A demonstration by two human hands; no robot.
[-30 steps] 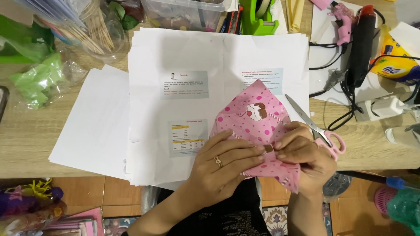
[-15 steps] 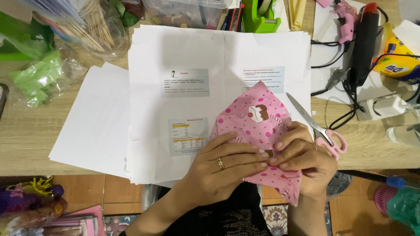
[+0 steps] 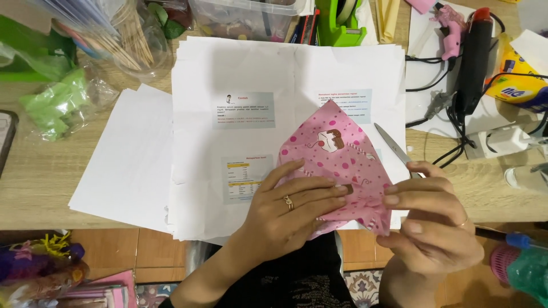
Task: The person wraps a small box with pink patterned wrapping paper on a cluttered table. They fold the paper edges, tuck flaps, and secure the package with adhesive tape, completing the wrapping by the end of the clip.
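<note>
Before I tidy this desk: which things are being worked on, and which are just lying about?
In use:
left hand
right hand
pink dotted folded paper

Lying about:
white printed sheets
silver scissors
green tape dispenser
pink glue gun
black glue gun
jar of wooden sticks

This looks like a home craft desk: a wooden tabletop (image 3: 45,182) crowded with supplies. Along the upper edge of the frame stand a green tape dispenser (image 3: 341,23), a jar of wooden sticks (image 3: 128,40) and a clear plastic storage box (image 3: 245,17). A pink glue gun (image 3: 448,28) lies at upper right, with scissors (image 3: 394,145) beside white paper sheets (image 3: 240,74).
</note>
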